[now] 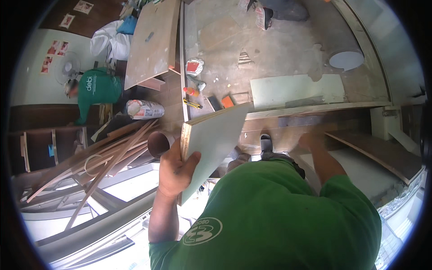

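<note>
My left hand point(177, 172) grips a white-faced board point(215, 141) by its near left edge, the thumb on the white face. A raw layered wood edge shows along the board's left side and top. The board is held tilted, away from my body. My right hand point(308, 141) hangs low on the right, smeared by motion, close to a dark brown panel point(375, 150). Its fingers cannot be made out. Past the board's far end lie an orange block point(227, 101), a dark block point(213, 103) and a yellow cutter knife point(192, 104) on the worktable point(288, 54).
Wood strips point(112, 155) are piled at left, next to a brown cylinder point(158, 144). A plywood sheet point(153, 40) leans at the far left. A white panel point(297, 90) lies on the worktable. A person in green point(98, 87) bends at far left; another person's shoe point(264, 20) shows at the top.
</note>
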The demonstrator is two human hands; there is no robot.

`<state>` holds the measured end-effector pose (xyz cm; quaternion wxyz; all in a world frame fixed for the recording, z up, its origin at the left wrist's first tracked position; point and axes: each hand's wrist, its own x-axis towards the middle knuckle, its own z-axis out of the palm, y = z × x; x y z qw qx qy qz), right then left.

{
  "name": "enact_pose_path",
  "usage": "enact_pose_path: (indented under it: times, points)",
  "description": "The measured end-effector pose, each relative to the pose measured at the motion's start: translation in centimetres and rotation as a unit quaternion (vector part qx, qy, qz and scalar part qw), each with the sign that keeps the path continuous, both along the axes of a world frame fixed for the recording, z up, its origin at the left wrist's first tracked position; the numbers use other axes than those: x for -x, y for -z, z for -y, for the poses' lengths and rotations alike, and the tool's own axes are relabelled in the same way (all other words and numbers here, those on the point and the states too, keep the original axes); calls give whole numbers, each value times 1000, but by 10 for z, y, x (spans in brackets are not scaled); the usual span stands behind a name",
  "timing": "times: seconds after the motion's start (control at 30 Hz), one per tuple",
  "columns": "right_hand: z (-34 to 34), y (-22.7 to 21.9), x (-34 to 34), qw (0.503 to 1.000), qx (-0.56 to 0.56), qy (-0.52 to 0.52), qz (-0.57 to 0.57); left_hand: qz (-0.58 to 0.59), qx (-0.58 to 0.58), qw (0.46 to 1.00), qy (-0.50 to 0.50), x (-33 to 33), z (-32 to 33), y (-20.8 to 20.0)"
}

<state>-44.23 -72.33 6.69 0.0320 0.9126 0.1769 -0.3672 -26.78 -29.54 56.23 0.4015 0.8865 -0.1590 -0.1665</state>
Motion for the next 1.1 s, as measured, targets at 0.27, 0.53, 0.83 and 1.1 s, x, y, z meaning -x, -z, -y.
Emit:
enact_pose_path:
  times: [0.27, 0.53, 0.83, 1.1]
  points:
    - [-41, -38, -12, 822, -207, 503, -166, 56, -127, 989, -43, -5, -78, 66]
    - [-29, -47, -45, 778, -245, 570, -97, 41, -146, 980, -126, -16, -115, 86]
    - [-18, -9, -12, 774, -263, 566, -103, 21, -165, 968, -189, -35, -145, 119]
    - [-25, -20, -19, 718, -254, 637, -119, 56, -118, 974, -186, -57, -157, 146]
